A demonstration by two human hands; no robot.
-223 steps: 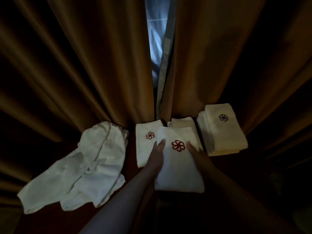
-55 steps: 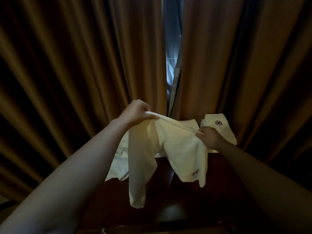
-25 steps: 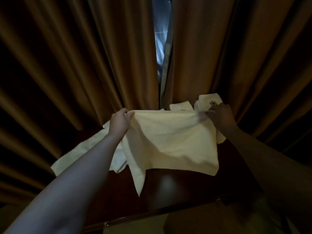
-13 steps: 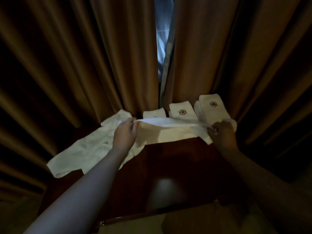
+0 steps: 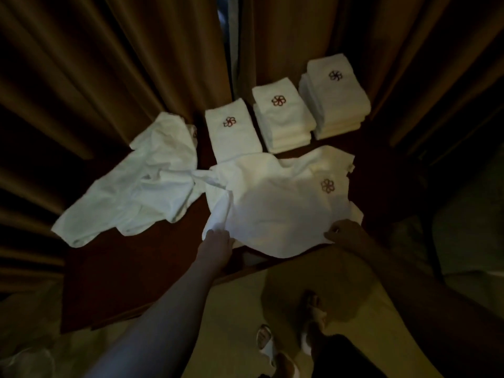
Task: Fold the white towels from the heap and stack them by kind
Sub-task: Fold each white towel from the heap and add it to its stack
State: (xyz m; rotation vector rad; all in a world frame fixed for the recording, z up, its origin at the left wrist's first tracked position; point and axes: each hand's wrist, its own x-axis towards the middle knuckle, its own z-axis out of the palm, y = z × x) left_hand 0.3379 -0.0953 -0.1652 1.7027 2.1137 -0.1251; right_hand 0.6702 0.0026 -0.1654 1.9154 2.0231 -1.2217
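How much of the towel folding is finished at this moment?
Done: three stacks of folded white towels beside the brown curtain. In hand: one spread white towel with red flower emblem, near edge held by left hand and right hand. Left: the crumpled white heap.

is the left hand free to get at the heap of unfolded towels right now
Probably not yet. The left hand grips the near corner of the spread towel, as does the right hand. The heap lies just left, with nothing in between.
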